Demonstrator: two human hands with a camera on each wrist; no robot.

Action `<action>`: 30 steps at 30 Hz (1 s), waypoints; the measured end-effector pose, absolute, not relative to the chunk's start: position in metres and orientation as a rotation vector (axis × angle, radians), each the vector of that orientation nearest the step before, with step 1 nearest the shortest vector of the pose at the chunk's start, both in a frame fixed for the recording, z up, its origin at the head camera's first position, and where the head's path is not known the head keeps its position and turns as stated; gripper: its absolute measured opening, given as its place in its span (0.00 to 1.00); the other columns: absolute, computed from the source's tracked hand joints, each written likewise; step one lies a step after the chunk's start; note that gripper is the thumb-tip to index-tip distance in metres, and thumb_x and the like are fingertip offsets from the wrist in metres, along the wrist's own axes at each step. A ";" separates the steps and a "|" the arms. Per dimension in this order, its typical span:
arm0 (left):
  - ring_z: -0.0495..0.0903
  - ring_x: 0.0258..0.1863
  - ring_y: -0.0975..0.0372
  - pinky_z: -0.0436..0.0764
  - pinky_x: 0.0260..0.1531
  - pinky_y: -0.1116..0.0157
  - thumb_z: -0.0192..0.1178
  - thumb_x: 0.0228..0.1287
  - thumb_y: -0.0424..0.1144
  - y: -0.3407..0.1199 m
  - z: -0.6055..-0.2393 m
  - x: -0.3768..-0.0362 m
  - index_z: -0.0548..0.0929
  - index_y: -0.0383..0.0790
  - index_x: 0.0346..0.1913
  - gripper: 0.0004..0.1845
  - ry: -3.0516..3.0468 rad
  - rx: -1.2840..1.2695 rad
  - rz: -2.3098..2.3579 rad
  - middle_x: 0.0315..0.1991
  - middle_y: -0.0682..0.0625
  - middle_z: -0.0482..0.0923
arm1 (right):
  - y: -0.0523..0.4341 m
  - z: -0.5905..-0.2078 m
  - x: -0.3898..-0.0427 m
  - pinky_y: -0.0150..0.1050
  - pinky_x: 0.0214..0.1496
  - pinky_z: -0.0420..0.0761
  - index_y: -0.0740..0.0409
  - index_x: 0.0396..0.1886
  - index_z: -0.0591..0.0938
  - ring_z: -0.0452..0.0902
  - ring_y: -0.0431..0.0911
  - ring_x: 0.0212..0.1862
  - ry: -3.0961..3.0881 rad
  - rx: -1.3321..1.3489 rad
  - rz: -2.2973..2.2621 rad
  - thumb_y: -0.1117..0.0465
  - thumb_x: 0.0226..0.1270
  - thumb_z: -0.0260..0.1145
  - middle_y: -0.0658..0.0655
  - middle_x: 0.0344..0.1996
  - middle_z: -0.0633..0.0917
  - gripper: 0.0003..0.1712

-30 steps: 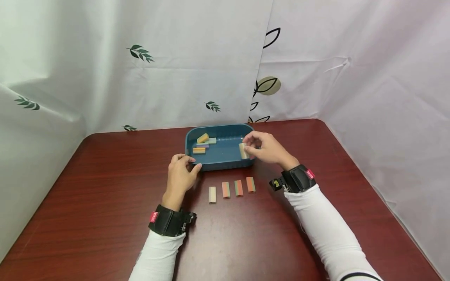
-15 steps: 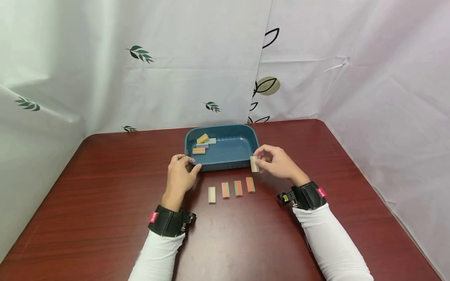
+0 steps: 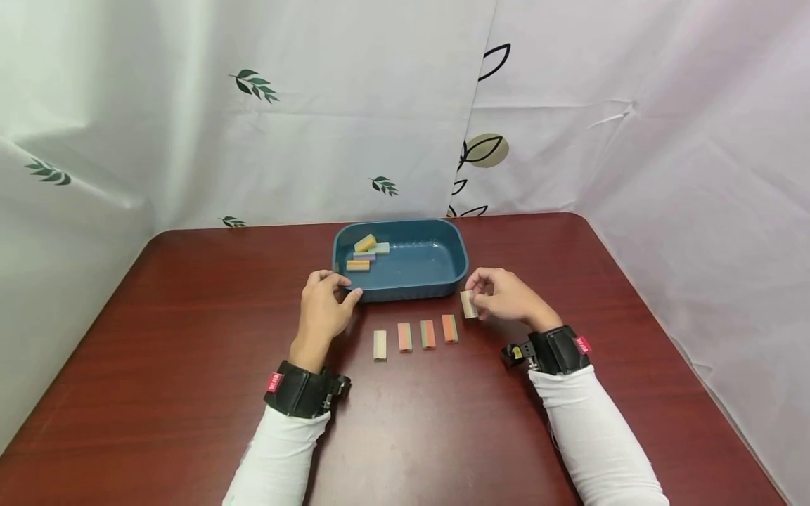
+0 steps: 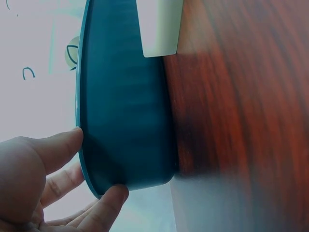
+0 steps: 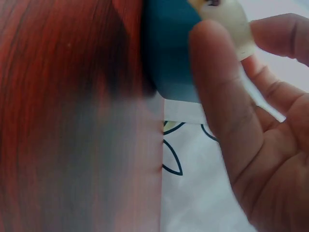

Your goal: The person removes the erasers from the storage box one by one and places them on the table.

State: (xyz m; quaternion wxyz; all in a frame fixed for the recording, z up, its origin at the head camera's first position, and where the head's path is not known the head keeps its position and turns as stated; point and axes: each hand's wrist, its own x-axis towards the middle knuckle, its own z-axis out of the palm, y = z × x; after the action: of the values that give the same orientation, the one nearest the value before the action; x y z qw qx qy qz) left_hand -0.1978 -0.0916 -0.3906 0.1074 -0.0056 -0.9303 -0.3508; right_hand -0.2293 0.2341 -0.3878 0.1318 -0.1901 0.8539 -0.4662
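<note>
My left hand (image 3: 324, 304) holds the front-left corner of a dark blue tray (image 3: 405, 293), thumb on the front side and fingers round the end. The left wrist view shows the thumb at the rim. To the tray's right front, my right hand (image 3: 506, 295) pinches a cream block (image 3: 468, 305) between thumb and fingers. The thumb covers part of that block (image 5: 234, 24) in the right wrist view. On the table before the tray, a second cream block (image 3: 380, 346) and three orange-and-green blocks (image 3: 405, 337) form a spaced row.
Several yellow, purple and pale green blocks (image 3: 365, 256) lie at the left end inside the tray. Everything stands on a reddish-brown wooden table (image 3: 190, 337). A white curtain (image 3: 316, 140) with leaf prints hangs behind the table and along its sides.
My right hand has lifted the cream block out of the tray's right end and carried it towards me and to the right, over the rim. The left hand has stayed at the tray corner.
</note>
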 end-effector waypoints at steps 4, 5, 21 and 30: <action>0.70 0.56 0.45 0.73 0.54 0.49 0.65 0.64 0.42 -0.091 -0.390 -0.199 0.83 0.33 0.46 0.15 -2.738 -0.005 -1.024 0.59 0.36 0.68 | 0.234 -0.392 -0.232 0.45 0.33 0.83 0.68 0.41 0.76 0.80 0.50 0.28 2.427 -0.502 -1.277 0.72 0.63 0.56 0.60 0.29 0.77 0.08; 0.70 0.56 0.45 0.73 0.54 0.49 0.65 0.64 0.42 -0.092 -0.389 -0.199 0.83 0.33 0.46 0.15 -2.740 -0.002 -1.026 0.59 0.36 0.67 | 0.233 -0.393 -0.233 0.44 0.33 0.83 0.67 0.41 0.76 0.79 0.50 0.28 2.424 -0.498 -1.255 0.72 0.62 0.56 0.60 0.28 0.77 0.08; 0.71 0.55 0.46 0.74 0.53 0.51 0.65 0.65 0.43 -0.092 -0.390 -0.199 0.82 0.35 0.47 0.15 -2.760 0.026 -1.040 0.61 0.38 0.66 | 0.228 -0.400 -0.233 0.41 0.33 0.83 0.68 0.41 0.77 0.79 0.47 0.30 2.462 -0.500 -1.109 0.72 0.63 0.57 0.59 0.30 0.78 0.08; 0.72 0.55 0.47 0.74 0.53 0.52 0.65 0.65 0.43 -0.090 -0.389 -0.199 0.83 0.35 0.46 0.14 -2.758 0.029 -1.030 0.60 0.38 0.67 | 0.231 -0.404 -0.233 0.39 0.31 0.78 0.67 0.41 0.78 0.78 0.46 0.28 2.522 -0.479 -1.044 0.71 0.63 0.57 0.58 0.29 0.79 0.08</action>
State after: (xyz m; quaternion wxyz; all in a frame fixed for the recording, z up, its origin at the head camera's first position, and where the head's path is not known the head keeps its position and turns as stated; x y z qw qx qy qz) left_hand -0.1986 -0.0897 -0.3892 0.0988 0.0099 -0.9322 -0.3481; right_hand -0.2332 0.2310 -0.4039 0.1843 -0.1699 0.8945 -0.3703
